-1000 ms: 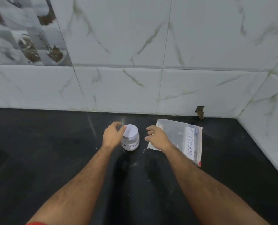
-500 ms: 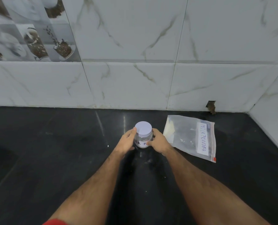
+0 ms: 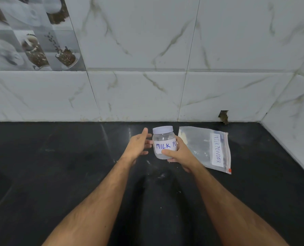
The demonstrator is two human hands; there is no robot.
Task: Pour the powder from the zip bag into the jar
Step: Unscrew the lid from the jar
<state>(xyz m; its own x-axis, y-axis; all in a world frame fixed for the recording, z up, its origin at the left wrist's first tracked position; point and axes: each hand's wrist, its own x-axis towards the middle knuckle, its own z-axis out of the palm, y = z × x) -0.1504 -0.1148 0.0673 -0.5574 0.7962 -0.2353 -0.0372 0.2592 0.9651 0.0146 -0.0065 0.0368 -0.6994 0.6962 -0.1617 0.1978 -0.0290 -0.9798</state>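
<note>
The right hand (image 3: pixel 178 153) is gripping the lidded jar (image 3: pixel 163 142) upright above the black tabletop (image 3: pixel 59 166). The left hand (image 3: pixel 138 145) is hovering just beside it, fingers spread. The zip bag (image 3: pixel 206 148) is lying flat on the tabletop, right of the jar.

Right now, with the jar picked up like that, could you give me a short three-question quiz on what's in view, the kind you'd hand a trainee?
1. True or false: the jar has its lid on.
2. Which hand has the jar in its grip? A) left hand B) right hand C) both
3. Fill in: the zip bag lies flat on the black ____, to the right of the jar.

Key:
1. True; the pale lid caps it.
2. B; the left hand is open beside the jar, fingers spread.
3. Counter.
</note>
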